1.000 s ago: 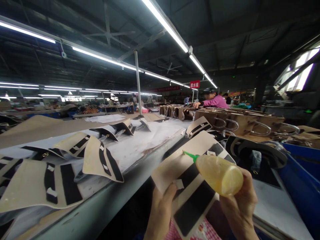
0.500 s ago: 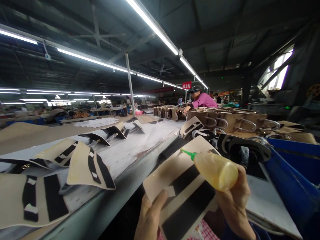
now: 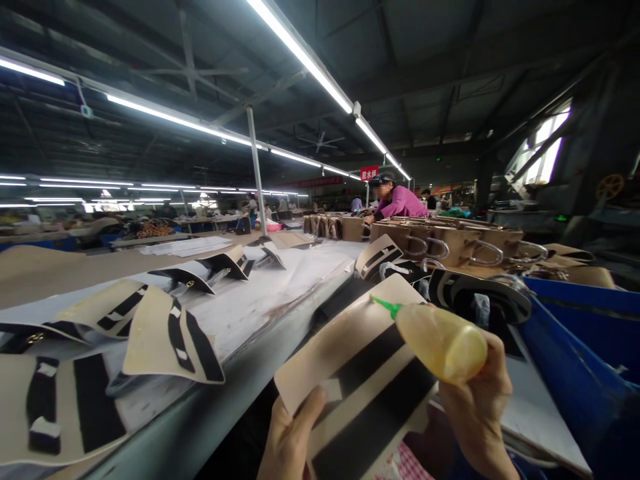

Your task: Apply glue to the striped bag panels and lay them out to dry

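At the left, loose panels (image 3: pixel 147 337) with black strips lay curled along the near edge of the tabletop (image 3: pixel 300 283), their beige faces mostly up; they were presumably spread out rather than stacked to keep those faces untouched. The left hand (image 3: pixel 293 430) gripped a sheet (image 3: pixel 320 357), thumb on top and fingers hidden beneath, apparently to steady it. This sheet was clear of the tabletop, off its near edge, and tilted, which seemed to bring its upper face towards the nozzle. The green nozzle (image 3: pixel 387 307) pointed at the sheet's far end; contact could not be confirmed. The right hand (image 3: pixel 477 393) was closed about the base of the bottle (image 3: pixel 440 343), holding it nozzle-down, probably so the contents would run forward. Bags (image 3: pixel 457 250) stood in rows beyond, and a blue bin (image 3: pixel 590 317) stood at far right.
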Motion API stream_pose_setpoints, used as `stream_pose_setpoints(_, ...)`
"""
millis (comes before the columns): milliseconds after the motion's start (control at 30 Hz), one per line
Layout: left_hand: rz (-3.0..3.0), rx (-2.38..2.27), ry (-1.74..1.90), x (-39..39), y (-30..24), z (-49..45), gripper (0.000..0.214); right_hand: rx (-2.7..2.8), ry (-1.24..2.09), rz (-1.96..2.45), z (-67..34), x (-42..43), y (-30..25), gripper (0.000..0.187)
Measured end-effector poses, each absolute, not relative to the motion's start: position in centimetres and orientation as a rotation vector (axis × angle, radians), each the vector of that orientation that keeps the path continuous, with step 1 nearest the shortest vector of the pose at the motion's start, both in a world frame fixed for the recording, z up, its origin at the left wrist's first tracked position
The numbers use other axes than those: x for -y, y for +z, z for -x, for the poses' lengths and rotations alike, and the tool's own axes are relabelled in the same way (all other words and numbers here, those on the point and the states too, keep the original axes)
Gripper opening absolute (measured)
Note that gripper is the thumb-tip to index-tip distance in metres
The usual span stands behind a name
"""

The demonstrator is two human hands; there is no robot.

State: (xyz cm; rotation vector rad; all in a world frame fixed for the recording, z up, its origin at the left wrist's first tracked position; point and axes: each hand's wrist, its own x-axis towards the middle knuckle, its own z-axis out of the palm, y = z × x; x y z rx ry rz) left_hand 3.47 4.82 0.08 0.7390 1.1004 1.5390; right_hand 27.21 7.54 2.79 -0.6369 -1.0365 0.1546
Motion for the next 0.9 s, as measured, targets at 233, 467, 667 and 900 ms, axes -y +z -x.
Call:
stream_pose_setpoints(233,-0.742,-1.112,1.561,-5.2,-0.5,-2.6,0.033,0.980,0.079,0.601,-25.3,-6.6,3.9,0.031)
stream_pose_setpoints(467,-0.779,-1.109,1.603,-5.0,-0.6,-2.4,0.025,0.945,-0.004,0.664,-26.8,-8.2,4.4,0.041)
stream_pose_setpoints(667,-0.820,-1.219,1.622,-5.5,-1.4,-2.3,0.030,0.932,0.029,0.659,-27.4,-8.9,3.7,0.045)
stream_pose_setpoints(900,-1.179,-1.392,1.609,-5.6,-4.5,-0.7,0.023,0.902,-0.065,0.680,-28.2,-9.7,3.7,0.049)
